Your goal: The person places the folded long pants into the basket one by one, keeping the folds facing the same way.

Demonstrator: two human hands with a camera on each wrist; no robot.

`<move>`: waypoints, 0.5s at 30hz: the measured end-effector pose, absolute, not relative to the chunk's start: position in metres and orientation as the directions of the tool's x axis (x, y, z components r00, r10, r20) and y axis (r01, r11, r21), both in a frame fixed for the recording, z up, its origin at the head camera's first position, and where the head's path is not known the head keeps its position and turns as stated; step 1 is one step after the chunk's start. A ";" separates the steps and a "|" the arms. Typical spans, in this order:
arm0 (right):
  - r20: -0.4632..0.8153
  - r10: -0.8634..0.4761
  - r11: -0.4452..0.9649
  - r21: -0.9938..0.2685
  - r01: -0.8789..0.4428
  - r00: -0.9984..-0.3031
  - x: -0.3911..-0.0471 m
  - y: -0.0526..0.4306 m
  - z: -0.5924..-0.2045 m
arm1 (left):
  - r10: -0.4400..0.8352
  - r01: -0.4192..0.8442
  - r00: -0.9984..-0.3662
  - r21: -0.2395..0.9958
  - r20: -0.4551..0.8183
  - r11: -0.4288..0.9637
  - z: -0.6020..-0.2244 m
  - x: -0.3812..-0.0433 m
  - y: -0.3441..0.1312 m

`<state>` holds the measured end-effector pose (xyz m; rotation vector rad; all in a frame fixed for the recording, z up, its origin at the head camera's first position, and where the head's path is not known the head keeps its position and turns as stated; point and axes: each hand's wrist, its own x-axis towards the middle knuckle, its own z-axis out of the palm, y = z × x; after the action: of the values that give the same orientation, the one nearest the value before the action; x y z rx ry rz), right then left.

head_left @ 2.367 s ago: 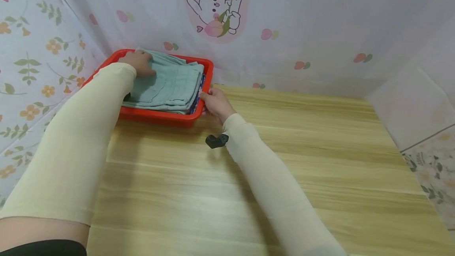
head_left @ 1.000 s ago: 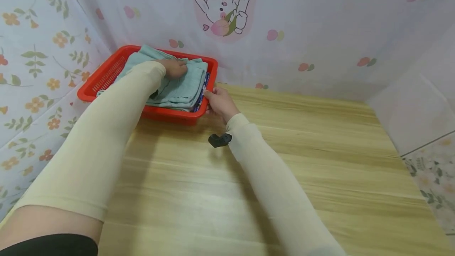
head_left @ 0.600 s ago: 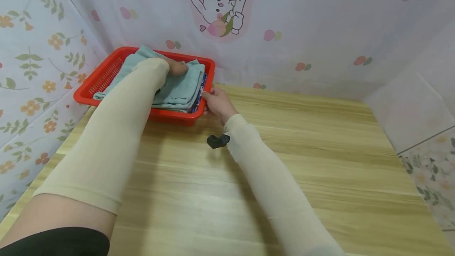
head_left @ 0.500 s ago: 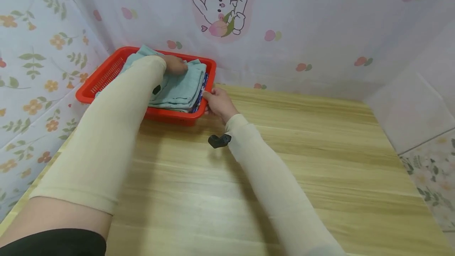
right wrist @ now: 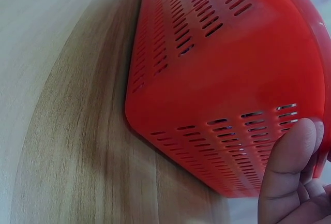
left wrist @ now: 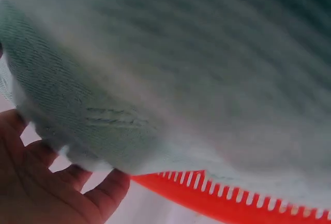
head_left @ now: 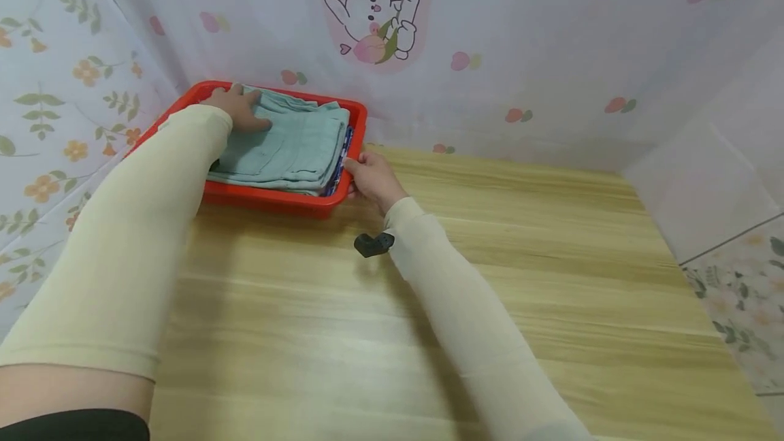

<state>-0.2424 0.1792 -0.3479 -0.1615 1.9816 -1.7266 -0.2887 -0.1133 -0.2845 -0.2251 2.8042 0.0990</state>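
Observation:
A red slotted plastic basket (head_left: pixel 275 203) stands at the back left of the table. In it lies a folded pale teal garment (head_left: pixel 300 145) with a pocket seam, over a blue patterned cloth (head_left: pixel 341 163) showing at the right edge. My left hand (head_left: pixel 239 109) rests with spread fingers on the garment's left part. In the left wrist view its fingertips touch the edge of the stitched, denim-like fabric (left wrist: pixel 108 110). My right hand (head_left: pixel 378 181) grips the basket's right rim. The right wrist view shows its thumb against the outside wall (right wrist: pixel 232 74).
The wooden-patterned table (head_left: pixel 367 332) extends in front and to the right. Behind hangs a white curtain (head_left: pixel 539 39) printed with a rabbit and fruit. A floral curtain (head_left: pixel 73 114) closes off the left. A black wrist camera mount (head_left: pixel 373 245) sticks out from the right sleeve.
My left hand was at the garment's left end, moved right across it, and is back at the left with fingers spread. The right hand has stayed on the rim.

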 end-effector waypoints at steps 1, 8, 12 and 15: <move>-0.289 -0.407 0.183 -0.955 0.233 -0.866 -0.242 0.179 -0.348 | -0.150 -0.175 -0.929 0.044 -0.339 0.984 -0.285 -0.288 -0.113; -0.282 -0.386 0.180 -0.957 0.228 -0.878 -0.244 0.182 -0.347 | -0.211 -0.256 -0.893 0.062 -0.398 0.965 -0.287 -0.296 -0.104; -0.293 -0.398 0.190 -0.953 0.235 -0.869 -0.242 0.180 -0.346 | -0.259 -0.317 -0.869 0.070 -0.422 0.946 -0.286 -0.298 -0.098; -0.295 -0.404 0.195 -0.953 0.234 -0.866 -0.241 0.179 -0.346 | -0.295 -0.356 -0.858 0.072 -0.421 0.932 -0.288 -0.302 -0.097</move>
<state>-0.2409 0.1790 -0.3457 -0.1588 1.9868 -1.7178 -0.3016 -0.0971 -0.2878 -0.4716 2.6771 0.2051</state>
